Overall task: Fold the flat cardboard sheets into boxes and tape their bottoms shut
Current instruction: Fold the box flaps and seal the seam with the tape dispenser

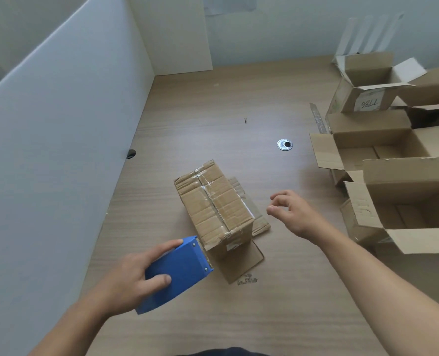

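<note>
Light wood-grain tabletop (239, 98) fills view. Tall white partition panel (59, 137) along left edge, small dark cut-out (130, 153) at its base. Pale wall (290, 29) behind — sheet of paper (226, 5) stuck high on it. Round metal cable grommet (284, 144) set mid-tabletop. Soft, even light.

A white label (366, 103) on the far box (362, 80) bears a handwritten number, upside down, seemingly "7786".
</note>
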Demonstrator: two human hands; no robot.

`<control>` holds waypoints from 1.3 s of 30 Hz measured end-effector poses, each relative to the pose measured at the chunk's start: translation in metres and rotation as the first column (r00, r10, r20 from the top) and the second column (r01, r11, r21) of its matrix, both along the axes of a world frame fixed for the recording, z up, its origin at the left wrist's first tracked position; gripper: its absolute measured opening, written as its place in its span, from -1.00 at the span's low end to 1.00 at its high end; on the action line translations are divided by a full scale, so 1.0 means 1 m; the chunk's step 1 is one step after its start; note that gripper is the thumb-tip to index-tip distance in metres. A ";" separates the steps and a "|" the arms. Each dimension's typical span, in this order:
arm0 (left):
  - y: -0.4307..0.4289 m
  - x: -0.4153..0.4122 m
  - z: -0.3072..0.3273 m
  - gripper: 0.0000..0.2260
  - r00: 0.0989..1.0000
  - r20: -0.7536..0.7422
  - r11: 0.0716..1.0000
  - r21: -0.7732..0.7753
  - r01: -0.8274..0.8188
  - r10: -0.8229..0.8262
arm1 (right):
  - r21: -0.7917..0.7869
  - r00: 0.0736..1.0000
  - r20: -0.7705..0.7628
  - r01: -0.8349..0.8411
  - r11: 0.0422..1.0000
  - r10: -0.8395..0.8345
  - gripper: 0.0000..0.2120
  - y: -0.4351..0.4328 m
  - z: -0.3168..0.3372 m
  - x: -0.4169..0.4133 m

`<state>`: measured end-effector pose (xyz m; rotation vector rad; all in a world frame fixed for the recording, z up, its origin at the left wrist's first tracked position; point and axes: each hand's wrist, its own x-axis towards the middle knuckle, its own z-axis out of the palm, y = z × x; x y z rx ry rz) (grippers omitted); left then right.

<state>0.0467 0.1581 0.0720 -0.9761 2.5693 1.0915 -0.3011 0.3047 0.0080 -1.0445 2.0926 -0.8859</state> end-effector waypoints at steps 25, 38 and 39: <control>0.007 -0.045 0.000 -0.50 0.933 0.198 0.917 0.206 -0.341 0.302 | 0.109 0.975 0.084 0.198 0.974 -0.207 -0.82 -0.023 -0.025 0.038; 0.008 -0.047 0.004 -0.50 0.936 0.232 0.930 0.194 -0.311 0.265 | -0.161 0.999 0.012 0.043 0.986 -0.041 -0.80 -0.013 -0.036 0.049; 0.007 -0.048 0.004 -0.50 0.936 0.233 0.929 0.197 -0.312 0.265 | -0.197 0.999 -0.003 0.032 0.980 -0.033 -0.78 -0.013 -0.038 0.048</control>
